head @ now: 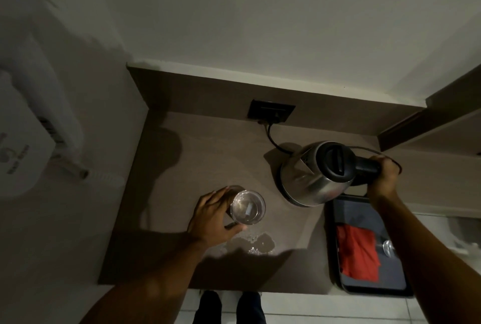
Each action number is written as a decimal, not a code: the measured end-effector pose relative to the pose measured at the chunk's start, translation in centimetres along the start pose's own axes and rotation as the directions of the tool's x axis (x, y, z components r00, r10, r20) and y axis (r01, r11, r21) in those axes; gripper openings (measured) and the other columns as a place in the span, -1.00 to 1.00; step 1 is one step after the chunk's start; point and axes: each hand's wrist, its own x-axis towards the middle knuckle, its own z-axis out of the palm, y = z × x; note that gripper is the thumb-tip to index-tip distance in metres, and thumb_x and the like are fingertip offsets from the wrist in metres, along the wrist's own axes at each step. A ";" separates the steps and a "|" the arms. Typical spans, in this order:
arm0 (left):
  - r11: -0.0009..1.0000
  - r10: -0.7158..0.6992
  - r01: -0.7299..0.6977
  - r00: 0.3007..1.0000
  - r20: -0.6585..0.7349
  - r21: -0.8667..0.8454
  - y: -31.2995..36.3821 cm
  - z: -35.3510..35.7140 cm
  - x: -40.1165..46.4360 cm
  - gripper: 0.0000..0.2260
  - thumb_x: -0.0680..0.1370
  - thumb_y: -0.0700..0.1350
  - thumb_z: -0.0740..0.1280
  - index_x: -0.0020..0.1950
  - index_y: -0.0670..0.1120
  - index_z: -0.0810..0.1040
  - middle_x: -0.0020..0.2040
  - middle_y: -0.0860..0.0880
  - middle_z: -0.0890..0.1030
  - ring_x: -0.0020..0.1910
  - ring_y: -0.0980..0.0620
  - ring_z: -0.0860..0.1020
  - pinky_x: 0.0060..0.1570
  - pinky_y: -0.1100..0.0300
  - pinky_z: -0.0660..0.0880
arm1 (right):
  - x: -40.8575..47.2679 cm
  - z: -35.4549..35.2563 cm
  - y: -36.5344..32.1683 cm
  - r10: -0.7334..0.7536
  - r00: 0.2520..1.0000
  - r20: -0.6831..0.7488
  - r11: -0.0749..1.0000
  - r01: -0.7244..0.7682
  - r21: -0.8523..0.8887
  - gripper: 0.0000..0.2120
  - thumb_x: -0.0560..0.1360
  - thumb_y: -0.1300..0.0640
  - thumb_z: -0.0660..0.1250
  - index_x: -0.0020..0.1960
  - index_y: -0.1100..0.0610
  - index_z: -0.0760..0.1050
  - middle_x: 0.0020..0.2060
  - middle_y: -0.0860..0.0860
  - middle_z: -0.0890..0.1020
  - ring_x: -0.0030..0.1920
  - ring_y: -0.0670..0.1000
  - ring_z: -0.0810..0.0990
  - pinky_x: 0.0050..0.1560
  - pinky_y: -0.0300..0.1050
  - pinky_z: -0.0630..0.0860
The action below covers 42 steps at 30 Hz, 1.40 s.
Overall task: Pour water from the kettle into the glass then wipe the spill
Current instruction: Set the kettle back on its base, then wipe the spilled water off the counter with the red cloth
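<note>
A clear glass (247, 207) with water in it stands on the brown counter (203, 146). My left hand (213, 215) wraps around its left side. A steel kettle (316, 175) with a black lid stands upright to the right of the glass. My right hand (384, 175) grips its black handle. A puddle of spilled water (253, 243) lies on the counter just in front of the glass. A red cloth (358, 256) lies on a dark tray (400, 283) at the right front.
A black wall socket (270, 113) with the kettle's cord sits behind the kettle. A small clear object (387, 247) lies on the tray beside the cloth. A white appliance (28, 126) hangs on the left wall. A shelf edge (426, 120) juts out at the right.
</note>
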 end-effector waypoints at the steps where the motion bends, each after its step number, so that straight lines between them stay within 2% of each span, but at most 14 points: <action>1: 1.000 -0.001 0.001 1.000 0.001 0.000 0.0 0.0 0.0 -0.22 0.32 0.43 0.35 0.42 0.06 0.33 0.40 -0.02 0.47 0.38 -0.02 0.37 0.33 0.04 0.26 | -0.1 0.0 -0.1 -0.024 0.999 0.022 0.999 0.025 -0.034 -0.60 0.42 0.04 0.10 -0.51 -0.05 0.55 -0.55 -0.19 0.52 -0.43 -0.20 0.46 -0.28 -0.24 0.38; 6: 1.000 0.001 -0.002 1.000 0.013 0.004 0.0 0.2 0.1 -0.19 0.32 0.43 0.37 0.45 0.06 0.31 0.41 -0.01 0.45 0.39 -0.03 0.36 0.35 -0.01 0.28 | -2.4 -0.1 -1.2 -0.144 0.989 -0.019 0.970 0.138 -0.201 -0.55 0.70 0.00 -0.04 -0.21 0.00 0.51 -0.37 -0.09 0.63 -0.32 -0.25 0.56 -0.20 -0.38 0.48; 9: 1.000 0.008 -0.008 1.000 -0.012 -0.012 0.1 0.2 0.1 -0.20 0.30 0.41 0.38 0.43 0.07 0.31 0.38 -0.03 0.48 0.36 -0.06 0.40 0.33 -0.06 0.34 | -5.0 -1.1 0.1 -0.162 0.983 -0.081 0.931 0.125 -0.344 -0.50 0.58 -0.32 -0.04 0.00 0.04 0.47 -0.13 0.04 0.56 -0.16 -0.13 0.54 -0.06 -0.14 0.48; 11: 1.000 -0.005 0.005 1.000 -0.005 -0.011 -0.1 0.3 0.1 -0.20 0.30 0.43 0.37 0.43 0.10 0.28 0.39 0.00 0.47 0.37 -0.06 0.40 0.33 -0.07 0.34 | -7.8 -2.5 2.7 -0.166 0.982 -0.093 0.861 0.098 -0.499 -0.56 0.60 -0.24 0.07 0.20 0.09 0.44 0.04 0.09 0.57 -0.02 -0.04 0.55 0.00 -0.10 0.47; 14: 1.000 -0.021 0.021 1.000 -0.004 0.002 -0.4 0.5 0.0 -0.20 0.30 0.44 0.38 0.44 0.09 0.31 0.39 0.03 0.47 0.36 -0.05 0.39 0.34 -0.05 0.33 | -12.4 -5.2 8.3 -0.117 0.993 0.025 0.626 0.093 -0.774 -0.54 0.58 -0.19 0.14 0.38 0.02 0.36 0.36 0.15 0.45 0.32 0.21 0.45 0.28 0.16 0.37; 16: 1.000 -0.002 0.002 1.000 -0.019 0.000 -0.3 0.6 0.0 -0.21 0.31 0.42 0.39 0.43 0.08 0.33 0.39 0.03 0.47 0.36 -0.02 0.40 0.34 -0.04 0.32 | -13.9 -7.3 11.3 -0.012 0.992 0.126 0.368 0.122 -0.922 -0.41 0.53 -0.28 0.04 0.50 -0.07 0.23 0.55 0.07 0.22 0.50 0.26 0.20 0.42 0.33 0.14; 18: 1.000 0.001 -0.001 1.000 -0.005 -0.002 -0.3 0.5 0.1 -0.20 0.32 0.43 0.37 0.45 0.08 0.30 0.41 0.04 0.45 0.38 -0.01 0.39 0.36 -0.04 0.30 | -13.9 -9.1 12.9 0.088 0.983 0.158 0.253 0.132 -0.959 -0.30 0.49 -0.37 -0.09 0.57 -0.13 0.05 0.61 0.01 0.02 0.56 0.25 0.04 0.43 0.42 0.06; 23: 1.000 -0.014 0.015 0.999 0.035 -0.025 -0.1 0.3 -0.2 -0.16 0.33 0.42 0.37 0.50 0.09 0.23 0.46 0.02 0.39 0.43 -0.02 0.31 0.44 -0.01 0.19 | -13.3 -9.6 13.2 0.120 0.970 0.211 0.227 0.180 -0.957 -0.29 0.51 -0.33 -0.05 0.59 -0.07 0.02 0.60 0.08 0.00 0.54 0.32 0.07 0.39 0.45 0.15; 27: 0.993 -0.073 0.084 0.989 0.132 -0.081 0.3 -0.5 -0.4 -0.07 0.29 0.44 0.40 0.54 0.14 0.11 0.53 0.04 0.26 0.51 -0.04 0.18 0.45 -0.06 0.18 | -12.4 -9.2 13.1 0.114 0.975 0.190 0.256 0.156 -0.954 -0.35 0.52 0.02 0.35 0.55 0.00 0.19 0.51 0.24 0.22 0.44 0.44 0.20 0.37 0.49 0.22; 30: 0.997 -0.081 0.082 0.992 0.098 -0.003 -0.7 -1.3 -1.9 -0.09 0.37 0.47 0.24 0.58 0.07 0.04 0.58 0.01 0.15 0.55 0.02 0.04 0.46 -0.10 0.15 | -12.1 -8.7 11.9 0.095 0.983 0.155 0.327 0.116 -0.938 -0.30 0.43 0.25 0.42 0.52 0.08 0.27 0.46 0.29 0.30 0.40 0.45 0.24 0.40 0.46 0.24; 33: 0.979 -0.165 0.165 0.986 -0.014 0.120 -2.8 -2.1 -4.5 -0.20 0.50 0.47 -0.02 0.57 -0.02 0.10 0.58 -0.03 0.13 0.56 0.01 0.02 0.45 -0.10 0.12 | -13.6 -7.0 11.0 -0.071 0.988 0.134 0.426 0.152 -0.892 -0.47 0.53 0.13 0.31 0.48 0.14 0.32 0.41 0.31 0.37 0.34 0.44 0.32 0.32 0.45 0.33; 36: 0.962 -0.177 0.177 0.984 -0.018 0.210 -5.2 -3.0 -6.9 -0.25 0.54 0.41 -0.12 0.54 -0.06 0.20 0.56 -0.10 0.21 0.54 -0.06 0.11 0.44 -0.10 0.16 | -17.1 -3.7 11.2 -0.121 0.954 0.275 0.472 0.299 -0.829 -0.44 0.54 -0.04 0.20 0.51 0.08 0.26 0.46 0.22 0.31 0.36 0.36 0.29 0.29 0.37 0.35; 39: 0.947 -0.146 0.128 0.988 0.042 0.295 -7.1 -3.5 -8.2 -0.31 0.58 0.36 -0.13 0.52 -0.06 0.27 0.55 -0.13 0.24 0.52 -0.10 0.17 0.44 0.00 0.02 | -18.9 -1.0 13.1 -0.098 0.899 0.427 0.382 0.431 -0.818 -0.37 0.50 0.02 0.33 0.51 0.10 0.23 0.48 0.21 0.29 0.37 0.33 0.29 0.31 0.33 0.36; 42: 0.935 -0.137 0.113 0.989 0.048 0.335 -7.7 -3.5 -8.4 -0.36 0.59 0.33 -0.06 0.53 -0.02 0.26 0.57 -0.10 0.18 0.54 -0.08 0.14 0.45 0.02 -0.04 | -18.6 1.1 13.8 -0.107 0.897 0.428 0.317 0.439 -0.841 -0.45 0.54 -0.05 0.18 0.47 0.17 0.30 0.44 0.24 0.35 0.32 0.34 0.38 0.28 0.26 0.39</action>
